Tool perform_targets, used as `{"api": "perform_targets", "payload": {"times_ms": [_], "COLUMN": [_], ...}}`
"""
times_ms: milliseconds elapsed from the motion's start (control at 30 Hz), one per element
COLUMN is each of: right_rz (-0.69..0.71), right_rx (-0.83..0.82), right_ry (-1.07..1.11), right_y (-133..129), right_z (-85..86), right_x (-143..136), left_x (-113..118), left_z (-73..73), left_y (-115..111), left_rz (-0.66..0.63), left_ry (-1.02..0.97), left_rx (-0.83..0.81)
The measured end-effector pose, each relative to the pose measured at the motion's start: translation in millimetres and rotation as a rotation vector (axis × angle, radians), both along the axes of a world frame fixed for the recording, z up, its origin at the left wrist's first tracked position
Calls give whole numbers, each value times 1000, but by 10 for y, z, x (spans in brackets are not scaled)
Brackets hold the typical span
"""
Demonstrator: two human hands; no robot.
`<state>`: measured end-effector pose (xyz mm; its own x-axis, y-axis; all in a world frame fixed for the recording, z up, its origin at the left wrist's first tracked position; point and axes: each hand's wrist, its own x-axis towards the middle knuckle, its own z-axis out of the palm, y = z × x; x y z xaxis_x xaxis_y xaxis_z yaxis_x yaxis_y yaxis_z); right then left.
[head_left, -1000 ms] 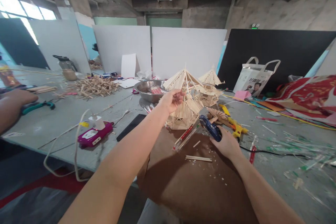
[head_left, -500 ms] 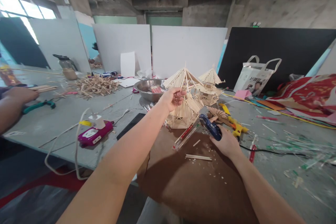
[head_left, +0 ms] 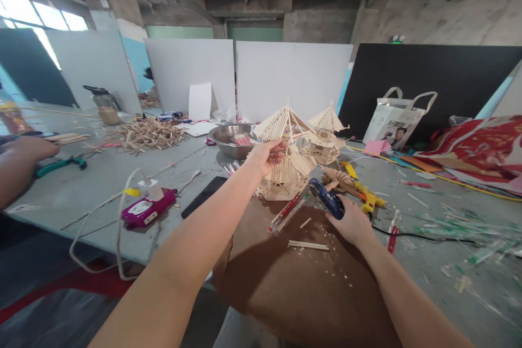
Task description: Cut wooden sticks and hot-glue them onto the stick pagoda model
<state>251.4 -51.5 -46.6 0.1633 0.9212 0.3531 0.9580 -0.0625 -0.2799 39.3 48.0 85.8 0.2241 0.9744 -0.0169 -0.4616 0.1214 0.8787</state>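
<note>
The left hand [head_left: 269,157] has curled fingers at the tan, pointy-roofed tower of thin wooden sticks [head_left: 283,186], at the far end of the flat brown sheet [head_left: 281,283]; whether they pinch anything, one cannot tell. The right hand [head_left: 351,222] grips a long, dark blue tool [head_left: 330,199], just right of the tower. Pushing too hard could snap the tower's sticks; swinging the tool left could bump it.

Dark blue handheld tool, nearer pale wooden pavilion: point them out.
Dark blue handheld tool [head_left: 328,199]: head view, on its body.
Nearer pale wooden pavilion [head_left: 284,175]: head view, on its lower roof.
</note>
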Motion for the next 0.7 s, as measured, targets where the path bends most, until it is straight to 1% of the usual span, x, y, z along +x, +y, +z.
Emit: {"api": "perform_targets", "payload": {"times_ms": [200, 433, 567, 700], "right_rz": [-4, -12, -13, 0], "right_rx": [-17, -20, -12, -4], "right_ry": [1, -3, 0, 4], "right_y": [-12, -7, -5, 1], "right_z": [23, 9, 1, -12], "right_x": [-13, -8, -4, 7], "left_x": [4, 29, 25, 8], "left_z": [-44, -70, -51, -14], "left_y": [-30, 7, 8, 6], "left_rz": [22, 38, 31, 10], "left_ry": [-7, 19, 34, 11], "left_rx": [39, 132, 113, 50]}}
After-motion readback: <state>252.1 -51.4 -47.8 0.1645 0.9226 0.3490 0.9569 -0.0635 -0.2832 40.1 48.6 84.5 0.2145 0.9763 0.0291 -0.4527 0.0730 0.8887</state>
